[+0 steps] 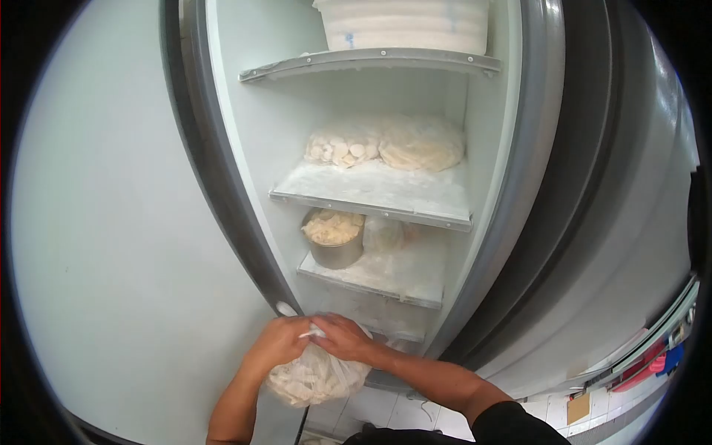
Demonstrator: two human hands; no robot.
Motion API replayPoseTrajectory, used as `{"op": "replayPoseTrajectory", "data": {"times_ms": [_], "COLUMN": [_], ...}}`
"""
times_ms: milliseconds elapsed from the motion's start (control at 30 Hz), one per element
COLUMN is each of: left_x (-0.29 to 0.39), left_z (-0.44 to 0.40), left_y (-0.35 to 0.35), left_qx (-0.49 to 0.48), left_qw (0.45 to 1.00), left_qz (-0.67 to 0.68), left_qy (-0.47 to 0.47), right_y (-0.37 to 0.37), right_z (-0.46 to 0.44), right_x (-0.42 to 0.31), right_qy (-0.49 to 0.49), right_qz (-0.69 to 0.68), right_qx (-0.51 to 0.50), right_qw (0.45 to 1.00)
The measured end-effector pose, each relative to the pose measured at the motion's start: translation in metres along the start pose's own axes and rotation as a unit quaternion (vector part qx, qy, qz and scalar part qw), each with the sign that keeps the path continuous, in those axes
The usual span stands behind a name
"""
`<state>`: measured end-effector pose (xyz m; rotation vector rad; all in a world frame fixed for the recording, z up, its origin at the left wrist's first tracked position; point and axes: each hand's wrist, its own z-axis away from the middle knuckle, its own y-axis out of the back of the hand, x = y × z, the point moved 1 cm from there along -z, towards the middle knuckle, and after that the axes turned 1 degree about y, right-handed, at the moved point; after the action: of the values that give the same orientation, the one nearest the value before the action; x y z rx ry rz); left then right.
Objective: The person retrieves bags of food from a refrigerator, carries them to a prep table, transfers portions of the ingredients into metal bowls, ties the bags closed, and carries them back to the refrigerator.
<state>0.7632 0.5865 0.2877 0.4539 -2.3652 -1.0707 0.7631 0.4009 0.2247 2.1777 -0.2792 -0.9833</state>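
Both hands (313, 337) are gripping the gathered neck of a clear plastic bag (315, 378), white frosted freezer shelves (371, 187) rising beyond them.

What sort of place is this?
Probably a commercial kitchen or food store: a tall freezer or fridge with frosty shelves, a metal pot heaped with pale food, and large clear bags of food.
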Motion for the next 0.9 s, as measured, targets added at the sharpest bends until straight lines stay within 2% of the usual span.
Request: {"op": "replayPoseTrajectory", "data": {"times_ms": [67,133,167,200,233,267,300,367,400,433,467,500,533,567,600,667,800,900], "left_x": [-0.006,-0.007,-0.004,-0.006,-0.01,-0.013,-0.035,-0.07,-0.085,-0.1,-0.108,-0.11,-0.113,-0.116,-0.117,-0.11,-0.122,-0.137], "left_z": [-0.023,-0.078,-0.113,-0.151,-0.192,-0.234,-0.276,-0.35,-0.379,-0.407,-0.43,-0.451,-0.47,-0.477,-0.477,-0.482,-0.481,-0.486], "left_y": [-0.001,0.021,0.033,0.043,0.051,0.053,0.044,0.023,0.01,-0.004,-0.011,-0.01,-0.01,-0.015,-0.023,-0.029,-0.012,-0.008], "left_qx": [-0.169,-0.023,0.056,0.131,0.136,0.18,0.209,0.183,0.18,0.109,0.037,0.036,-0.032,-0.101,-0.104,0.05,0.021,0.067], "left_qw": [0.981,0.99,0.989,0.987,0.985,0.982,0.978,0.979,0.98,0.982,0.973,0.974,0.972,0.962,0.962,0.954,0.961,0.938], "left_qz": [0.027,0.1,0.074,0.026,0.028,-0.003,-0.007,-0.084,-0.079,-0.13,-0.182,-0.179,-0.151,-0.123,-0.122,-0.156,-0.165,-0.218], "left_qy": [0.091,0.098,0.115,0.088,0.104,0.048,0.015,0.035,0.026,0.082,0.139,0.131,0.175,0.221,0.222,0.249,0.221,0.261], "right_y": [-0.023,-0.041,-0.049,-0.055,-0.059,-0.062,-0.062,-0.064,-0.067,-0.07,-0.076,-0.083,-0.09,-0.092,-0.093,-0.093,-0.099,-0.101], "right_z": [0.029,0.056,0.069,0.08,0.091,0.102,0.113,0.134,0.144,0.155,0.165,0.176,0.186,0.191,0.198,0.206,0.223,0.228], "right_x": [0.026,0.043,0.047,0.051,0.055,0.059,0.063,0.069,0.073,0.078,0.084,0.088,0.095,0.095,0.096,0.1,0.101,0.107], "right_qy": [-0.026,-0.056,-0.06,-0.105,-0.15,-0.155,-0.199,-0.247,-0.31,-0.372,-0.375,-0.377,-0.38,-0.384,-0.411,-0.433,-0.445,-0.444], "right_qz": [-0.012,-0.005,-0.005,0.0,0.006,0.007,0.017,0.03,0.027,0.026,0.028,0.037,0.044,0.042,0.036,0.034,0.041,0.049], "right_qx": [-0.003,0.051,0.055,0.058,0.062,0.069,0.081,0.104,0.091,0.078,0.086,0.113,0.139,0.141,0.14,0.145,0.185,0.198], "right_qw": [1.0,0.997,0.997,0.993,0.987,0.986,0.977,0.963,0.946,0.925,0.922,0.918,0.914,0.912,0.9,0.889,0.875,0.873]}}
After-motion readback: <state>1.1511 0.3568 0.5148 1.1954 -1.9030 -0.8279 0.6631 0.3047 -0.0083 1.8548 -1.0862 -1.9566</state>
